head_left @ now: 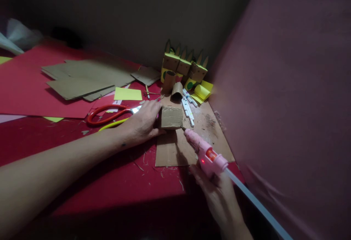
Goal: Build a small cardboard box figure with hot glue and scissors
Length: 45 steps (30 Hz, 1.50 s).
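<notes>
My left hand (145, 121) grips a small cardboard box (172, 117) by its left side, above a flat cardboard sheet (170, 152). In my right hand (216, 192) is a pink glue gun (207, 152) with a red light lit on it. Its nozzle points at the box's lower right corner, touching it or very near. A long pale glue stick (257, 201) sticks out of the gun's back end. Part of my right hand's fingers are hidden behind the gun.
Scissors (109, 113) with red and yellow handles lie left of my left hand. Cardboard pieces (82, 86) rest on red paper (22, 86). White markers (188, 110), cardboard tubes (177, 92) and decorated box figures (183, 64) stand behind. A pink wall or sheet (287, 104) rises at right.
</notes>
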### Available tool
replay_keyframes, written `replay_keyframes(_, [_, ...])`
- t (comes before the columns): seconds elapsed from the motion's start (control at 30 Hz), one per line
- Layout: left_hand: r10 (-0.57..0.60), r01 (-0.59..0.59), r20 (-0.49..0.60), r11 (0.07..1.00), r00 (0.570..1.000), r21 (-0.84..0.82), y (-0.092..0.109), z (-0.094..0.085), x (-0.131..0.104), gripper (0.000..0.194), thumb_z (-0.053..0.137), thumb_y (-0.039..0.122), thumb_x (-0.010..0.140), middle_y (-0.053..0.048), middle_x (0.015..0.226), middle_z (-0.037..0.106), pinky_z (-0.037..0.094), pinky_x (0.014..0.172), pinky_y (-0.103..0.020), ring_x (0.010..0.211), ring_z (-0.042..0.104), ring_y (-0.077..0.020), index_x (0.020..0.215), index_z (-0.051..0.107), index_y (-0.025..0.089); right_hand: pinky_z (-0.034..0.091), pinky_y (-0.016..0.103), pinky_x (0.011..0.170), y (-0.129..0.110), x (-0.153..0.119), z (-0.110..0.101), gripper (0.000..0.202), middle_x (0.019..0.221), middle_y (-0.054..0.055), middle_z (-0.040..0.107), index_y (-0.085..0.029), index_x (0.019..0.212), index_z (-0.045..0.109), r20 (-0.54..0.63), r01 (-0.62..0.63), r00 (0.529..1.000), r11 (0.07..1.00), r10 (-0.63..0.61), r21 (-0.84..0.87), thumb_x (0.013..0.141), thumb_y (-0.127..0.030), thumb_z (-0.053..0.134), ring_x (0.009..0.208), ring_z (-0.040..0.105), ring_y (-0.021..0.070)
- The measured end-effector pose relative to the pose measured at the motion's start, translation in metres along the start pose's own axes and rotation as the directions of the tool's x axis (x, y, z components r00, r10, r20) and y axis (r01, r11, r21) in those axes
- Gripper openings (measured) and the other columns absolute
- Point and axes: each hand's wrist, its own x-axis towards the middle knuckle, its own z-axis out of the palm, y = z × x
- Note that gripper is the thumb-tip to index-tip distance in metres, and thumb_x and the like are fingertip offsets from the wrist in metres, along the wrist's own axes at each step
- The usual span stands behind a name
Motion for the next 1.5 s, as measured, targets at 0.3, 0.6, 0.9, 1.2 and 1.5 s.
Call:
replay_keyframes(0.3, [-0.02,0.021,0.009,0.999,1.0,-0.033,0.003,-0.001,0.001,0.049,0.073,0.043,0.081,-0.014,0.116,0.062,0.048,0.092,-0.048,0.103,0.056,-0.0323,0.119,0.056,0.017,0.024,0.054,0.131,-0.004,0.009,-0.002,0.054,0.161,-0.001,0.054,-0.037,0.148,0.06,0.041,-0.005,0.999,1.0,0.004,0.009,0.095,-0.033,0.068,0.155,0.041,0.0334])
replay_keyframes(0.6, [-0.009,0.009,-0.001,1.0,1.0,0.007,0.003,0.0,0.0,0.051,0.076,0.037,0.078,-0.014,0.115,0.061,0.048,0.091,-0.047,0.103,0.055,-0.0317,0.118,0.054,0.016,0.028,0.054,0.129,0.004,0.012,0.002,0.053,0.16,0.001,0.055,-0.035,0.149,0.059,0.078,0.023,0.997,0.999,-0.026,0.038,0.096,-0.034,0.066,0.152,0.045,0.0331])
replay_keyframes(0.9, [-0.013,0.014,0.015,1.0,1.0,-0.021,0.005,-0.003,0.001,0.047,0.073,0.04,0.081,-0.014,0.116,0.061,0.047,0.091,-0.047,0.103,0.055,-0.0311,0.117,0.053,0.018,0.024,0.054,0.131,-0.005,0.01,0.001,0.051,0.161,0.0,0.054,-0.036,0.149,0.058,0.054,0.029,0.998,0.999,-0.03,0.023,0.099,-0.031,0.062,0.154,0.043,0.0325])
replay_keyframes(1.2, [-0.022,0.022,0.017,1.0,1.0,0.002,0.004,-0.001,0.001,0.05,0.076,0.039,0.079,-0.013,0.115,0.061,0.049,0.09,-0.047,0.103,0.055,-0.0314,0.118,0.053,0.017,0.029,0.054,0.13,0.002,0.012,0.004,0.054,0.16,-0.002,0.055,-0.04,0.148,0.059,0.086,0.028,0.996,0.999,-0.03,0.021,0.095,-0.031,0.066,0.153,0.045,0.0339])
replay_keyframes(1.5, [-0.041,0.041,0.009,0.999,0.999,0.018,0.003,0.001,0.001,0.051,0.078,0.038,0.077,-0.012,0.115,0.061,0.048,0.091,-0.046,0.104,0.055,-0.0308,0.118,0.053,0.019,0.026,0.053,0.131,0.002,0.012,0.009,0.054,0.158,0.001,0.057,-0.034,0.149,0.06,0.08,0.006,0.997,1.0,-0.007,0.019,0.096,-0.034,0.065,0.152,0.046,0.0355])
